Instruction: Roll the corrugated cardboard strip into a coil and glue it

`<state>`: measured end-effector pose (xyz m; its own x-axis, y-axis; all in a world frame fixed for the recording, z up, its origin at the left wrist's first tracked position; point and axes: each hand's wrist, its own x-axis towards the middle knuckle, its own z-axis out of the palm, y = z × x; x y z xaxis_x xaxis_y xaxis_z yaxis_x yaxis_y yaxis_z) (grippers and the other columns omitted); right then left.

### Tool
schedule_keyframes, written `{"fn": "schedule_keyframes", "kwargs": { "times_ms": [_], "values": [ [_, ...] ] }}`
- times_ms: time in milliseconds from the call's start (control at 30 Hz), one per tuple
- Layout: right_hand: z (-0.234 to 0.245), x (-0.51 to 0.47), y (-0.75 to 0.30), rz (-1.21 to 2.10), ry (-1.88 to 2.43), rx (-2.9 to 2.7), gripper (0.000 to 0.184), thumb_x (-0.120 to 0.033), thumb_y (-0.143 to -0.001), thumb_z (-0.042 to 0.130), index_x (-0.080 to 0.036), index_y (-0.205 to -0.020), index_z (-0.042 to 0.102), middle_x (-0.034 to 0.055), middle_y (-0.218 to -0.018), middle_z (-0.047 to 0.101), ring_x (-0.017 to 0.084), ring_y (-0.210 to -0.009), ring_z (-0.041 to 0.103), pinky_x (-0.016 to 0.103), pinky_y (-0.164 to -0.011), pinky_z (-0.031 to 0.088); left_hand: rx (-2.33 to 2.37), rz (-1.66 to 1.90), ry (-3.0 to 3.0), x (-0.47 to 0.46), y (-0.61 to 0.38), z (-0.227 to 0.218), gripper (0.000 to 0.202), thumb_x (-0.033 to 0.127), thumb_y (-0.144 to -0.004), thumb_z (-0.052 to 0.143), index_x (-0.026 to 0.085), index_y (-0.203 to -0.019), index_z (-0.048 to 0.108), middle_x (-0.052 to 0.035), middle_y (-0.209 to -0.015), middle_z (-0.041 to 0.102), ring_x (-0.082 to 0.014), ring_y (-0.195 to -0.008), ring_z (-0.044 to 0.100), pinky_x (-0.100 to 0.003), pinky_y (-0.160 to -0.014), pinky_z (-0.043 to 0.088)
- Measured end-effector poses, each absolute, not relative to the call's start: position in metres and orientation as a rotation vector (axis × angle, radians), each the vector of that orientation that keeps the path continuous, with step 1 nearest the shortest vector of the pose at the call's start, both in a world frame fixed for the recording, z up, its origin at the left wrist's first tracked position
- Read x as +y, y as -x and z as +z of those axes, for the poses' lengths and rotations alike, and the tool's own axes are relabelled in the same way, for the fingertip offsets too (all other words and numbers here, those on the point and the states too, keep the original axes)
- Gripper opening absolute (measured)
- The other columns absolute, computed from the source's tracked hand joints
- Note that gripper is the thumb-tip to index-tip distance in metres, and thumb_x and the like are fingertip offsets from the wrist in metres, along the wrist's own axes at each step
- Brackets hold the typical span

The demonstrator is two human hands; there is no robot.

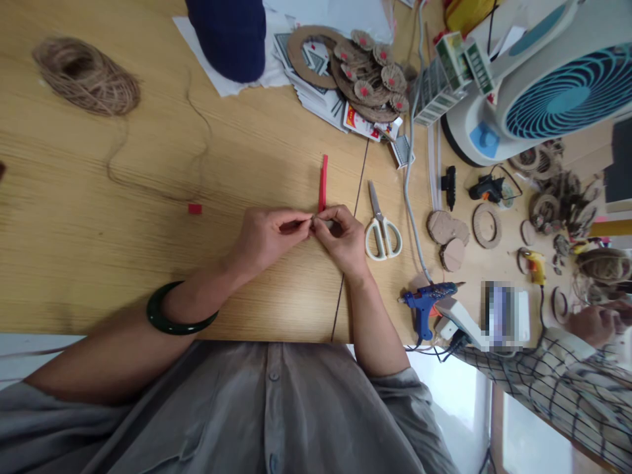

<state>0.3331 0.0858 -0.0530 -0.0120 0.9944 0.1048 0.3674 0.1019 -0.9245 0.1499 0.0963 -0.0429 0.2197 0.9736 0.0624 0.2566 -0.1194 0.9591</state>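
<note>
Red strip (323,179) left of the scissors (378,216), its near end at my right hand (347,243).
It lies beyond my pinch, long axis pointing away from me, roughly along the scissors' blades; my left hand (259,240) is farther off. Left of the scissors' handles, both hands are closed to thumb-and-finger pinches, meeting on a tiny dark piece (313,222) too small to make out.

1 head-worn camera | faces forward and down | close above the table (266,145)
</note>
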Motion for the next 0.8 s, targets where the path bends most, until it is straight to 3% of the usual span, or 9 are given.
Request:
{"fn": "schedule_keyframes", "kwargs": {
  "times_ms": [233,600,800],
  "values": [
    [-0.0535,0.0866,-0.3350,0.948,1.360,-1.489,0.011,-0.027,-0.093,0.077,-0.025,-0.085,0.070,0.0018,-0.088,0.071,0.020,-0.091,0.068,0.040,-0.089,0.058,1.119,0.943,-1.523,0.0990,-0.1484,-0.0434,0.022,0.038,-0.089,0.075,0.026,-0.100,0.089,-0.0043,-0.099,0.088,-0.0228,-0.084,0.083,-0.035,-0.082,0.067],
    [-0.0511,0.0864,-0.3353,0.783,1.354,-1.602,0.008,-0.021,-0.091,0.080,-0.025,-0.088,0.073,0.0018,-0.092,0.072,0.021,-0.094,0.069,0.039,-0.089,0.057,1.141,0.889,-1.364,0.1047,-0.1475,-0.0450,0.019,0.038,-0.086,0.076,0.022,-0.090,0.086,-0.0033,-0.082,0.086,-0.0229,-0.075,0.083,-0.032,-0.073,0.067],
    [-0.0495,0.0855,-0.3365,0.836,1.332,-1.549,0.003,-0.025,-0.095,0.078,-0.026,-0.095,0.075,0.0015,-0.096,0.074,0.020,-0.099,0.071,0.040,-0.095,0.058,1.096,0.818,-1.184,0.1058,-0.1494,-0.0444,0.022,0.039,-0.083,0.079,0.019,-0.090,0.084,-0.0032,-0.082,0.085,-0.0216,-0.074,0.083,-0.035,-0.079,0.070]
  ]
}}
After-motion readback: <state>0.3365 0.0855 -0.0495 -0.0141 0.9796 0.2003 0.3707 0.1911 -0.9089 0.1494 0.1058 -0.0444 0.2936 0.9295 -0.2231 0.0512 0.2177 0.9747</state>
